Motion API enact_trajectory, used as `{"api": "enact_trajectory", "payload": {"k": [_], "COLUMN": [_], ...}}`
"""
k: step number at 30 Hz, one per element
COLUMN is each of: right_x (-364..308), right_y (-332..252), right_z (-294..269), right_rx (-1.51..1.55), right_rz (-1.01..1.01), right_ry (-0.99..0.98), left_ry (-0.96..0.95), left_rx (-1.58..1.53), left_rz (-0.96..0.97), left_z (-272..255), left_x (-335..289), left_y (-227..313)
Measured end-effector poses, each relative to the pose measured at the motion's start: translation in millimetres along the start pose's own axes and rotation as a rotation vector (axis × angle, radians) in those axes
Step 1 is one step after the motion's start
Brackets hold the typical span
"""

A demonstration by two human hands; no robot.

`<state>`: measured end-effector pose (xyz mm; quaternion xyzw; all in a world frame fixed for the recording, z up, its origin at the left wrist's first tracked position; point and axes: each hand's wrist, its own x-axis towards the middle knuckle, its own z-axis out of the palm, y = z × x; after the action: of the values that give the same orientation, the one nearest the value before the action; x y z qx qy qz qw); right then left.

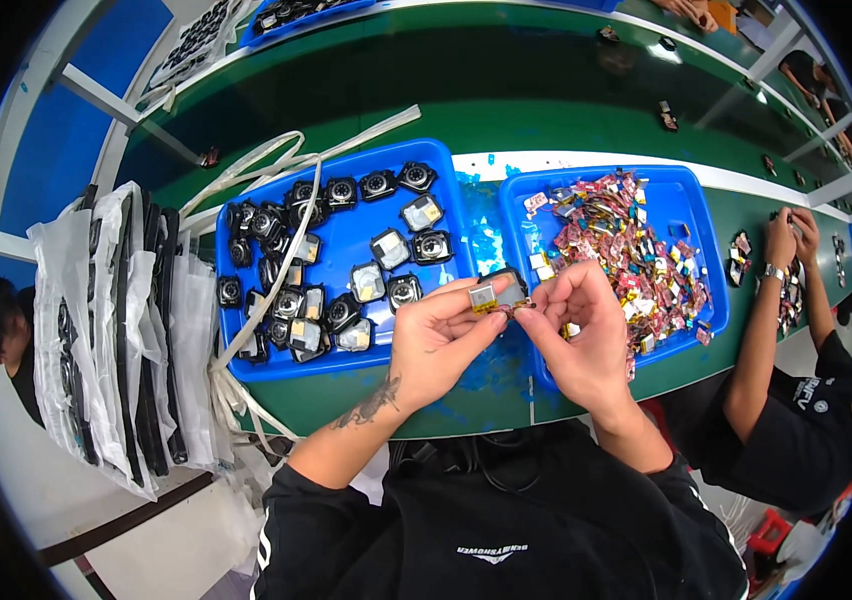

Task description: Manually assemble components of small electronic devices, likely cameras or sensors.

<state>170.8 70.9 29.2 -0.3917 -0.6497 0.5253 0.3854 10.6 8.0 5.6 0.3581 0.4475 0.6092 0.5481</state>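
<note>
Over the gap between two blue trays, my left hand (436,340) holds a black square watch case (502,283) together with a small silver battery (483,298) edged in yellow tape. From the other side, my right hand (586,330) pinches at the small reddish part beside the battery, thumb and forefinger close together. Fingers hide how the pieces join. Left of my hands, a blue tray (366,158) bears black watch cases (378,184), some with round backs up and others with pale faces up. The right blue tray (698,215) is heaped with batteries on reddish circuit boards (606,230).
White-bagged stacks of black parts (131,330) stand at the left. Loose white straps (296,240) cross the left tray. Blue film scraps (486,225) litter the green table (346,410). On the right, a co-worker's hands (791,240) are raised over more parts.
</note>
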Motion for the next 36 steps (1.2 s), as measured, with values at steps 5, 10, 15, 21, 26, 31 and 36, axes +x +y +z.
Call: {"api": "enact_trajectory", "payload": {"k": [5, 10, 15, 21, 26, 31, 36], "right_x": [0.2, 0.1, 2.8, 83.7, 234.4, 269.4, 241.6], "right_y": [5.7, 13.5, 8.1, -10.5, 29.5, 90.3, 67.9], "right_z": [4.8, 8.1, 13.9, -29.0, -63.6, -67.6, -76.7], "right_rx": [-0.111, -0.099, -0.003, -0.178, -0.27, -0.73, -0.925], "right_rz": [-0.037, -0.052, 0.019, -0.013, 0.154, 0.135, -0.218], "right_ry": [0.013, 0.029, -0.065, -0.227, -0.124, -0.001, 0.018], "left_ry": [0.014, 0.015, 0.006, 0.226, 0.204, 0.096, 0.246], "left_rx": [0.047, 0.012, 0.043, 1.32, 1.666, 1.447, 1.012], "left_rz": [0.054, 0.069, 0.094, 0.38, 0.103, -0.014, 0.024], "left_z": [-0.4, 1.9, -4.7, -49.0, -96.5, -95.1, -92.8], "left_x": [-0.6, -1.7, -5.3, 23.3, 2.4, 7.3, 9.2], "left_y": [-3.1, -4.0, -5.1, 34.0, 53.8, 48.8, 49.5]}}
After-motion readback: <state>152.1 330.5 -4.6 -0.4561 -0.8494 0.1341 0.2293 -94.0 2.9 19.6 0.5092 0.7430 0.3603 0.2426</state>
